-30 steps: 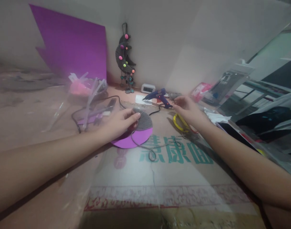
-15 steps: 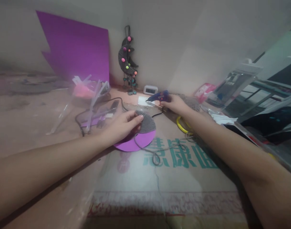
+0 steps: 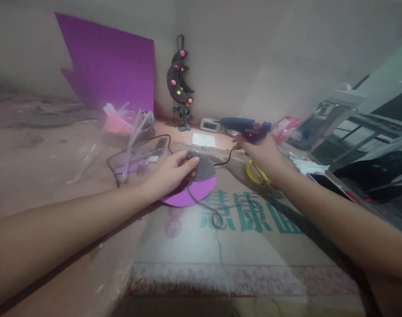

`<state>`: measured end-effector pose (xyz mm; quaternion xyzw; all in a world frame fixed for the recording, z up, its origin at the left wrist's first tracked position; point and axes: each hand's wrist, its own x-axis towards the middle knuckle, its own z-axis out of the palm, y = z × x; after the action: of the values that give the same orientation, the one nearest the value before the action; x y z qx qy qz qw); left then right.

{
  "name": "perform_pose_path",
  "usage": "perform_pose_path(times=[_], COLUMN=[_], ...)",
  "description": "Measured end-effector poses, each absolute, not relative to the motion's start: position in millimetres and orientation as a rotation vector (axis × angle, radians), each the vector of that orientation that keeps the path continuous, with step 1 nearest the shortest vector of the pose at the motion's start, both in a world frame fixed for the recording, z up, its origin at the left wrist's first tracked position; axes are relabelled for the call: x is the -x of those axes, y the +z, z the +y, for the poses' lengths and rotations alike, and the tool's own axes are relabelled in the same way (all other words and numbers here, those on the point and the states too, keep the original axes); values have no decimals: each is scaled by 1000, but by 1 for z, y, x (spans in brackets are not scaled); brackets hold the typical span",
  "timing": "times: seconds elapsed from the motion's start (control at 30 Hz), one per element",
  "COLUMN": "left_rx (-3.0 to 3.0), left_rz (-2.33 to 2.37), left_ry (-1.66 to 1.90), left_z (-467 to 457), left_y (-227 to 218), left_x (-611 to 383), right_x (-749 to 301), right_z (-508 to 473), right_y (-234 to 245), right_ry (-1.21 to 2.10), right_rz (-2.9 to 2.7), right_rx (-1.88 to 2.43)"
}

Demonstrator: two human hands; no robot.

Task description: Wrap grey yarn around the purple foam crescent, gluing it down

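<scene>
My left hand (image 3: 179, 169) pinches a purple cardboard disc (image 3: 191, 193) whose upper part is covered with rows of grey cord (image 3: 204, 169). The cord's loose tail (image 3: 217, 218) curls over the printed sheet in front of the disc. Raised to the right, my right hand (image 3: 262, 149) is wrapped around a blue hot glue gun (image 3: 245, 125). A small red light glows on the gun, and its nozzle points left, in front of a small white clock (image 3: 210, 124). Beneath the nozzle lies a white card (image 3: 203, 140).
A grey moon-shaped hanging (image 3: 179, 81) with coloured pompoms is on the wall, beside a purple board (image 3: 111, 66). Clear glue sticks (image 3: 133, 141) and a plastic bag lie at left. Yellow-handled scissors (image 3: 255, 174) rest below my right wrist. A clear plastic container (image 3: 319, 119) stands at right.
My right hand has lifted the glue gun up and to the right, off the white card. My left hand keeps its grip on the disc.
</scene>
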<state>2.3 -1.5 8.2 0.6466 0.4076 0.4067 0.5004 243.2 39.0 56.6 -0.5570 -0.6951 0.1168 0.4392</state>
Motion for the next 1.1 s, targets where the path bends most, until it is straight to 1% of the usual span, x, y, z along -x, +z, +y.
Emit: perform_pose_path(times=[0.17, 0.3, 0.4, 0.53, 0.7, 0.83, 1.1], left_rx=[-1557, -1482, -1432, -1464, -1527, -1572, -1543], left_rz=[993, 957, 972, 1056, 1047, 1037, 1006], left_ry=[1060, 1082, 1099, 1064, 1095, 1112, 1068], left_z=[-1, -5, -9, -11, -10, -9, -11], left_y=[9, 11, 15, 21, 19, 16, 15], left_x=[-3, -5, -6, -6, -5, -4, -5], right_x=[-236, -244, -250, -249, -245, -244, -244], right_z=[-25, -50, -55, -54, -54, -56, -55], right_y=[57, 40, 32, 29, 26, 27, 27], right_ry=[404, 314, 224, 209, 320, 306, 382], right_rz=[-1792, -1882, -1956, -2010, -2053, -2129, -2227], right_rx=[1292, 1350, 1321, 1319, 1305, 1344, 1256])
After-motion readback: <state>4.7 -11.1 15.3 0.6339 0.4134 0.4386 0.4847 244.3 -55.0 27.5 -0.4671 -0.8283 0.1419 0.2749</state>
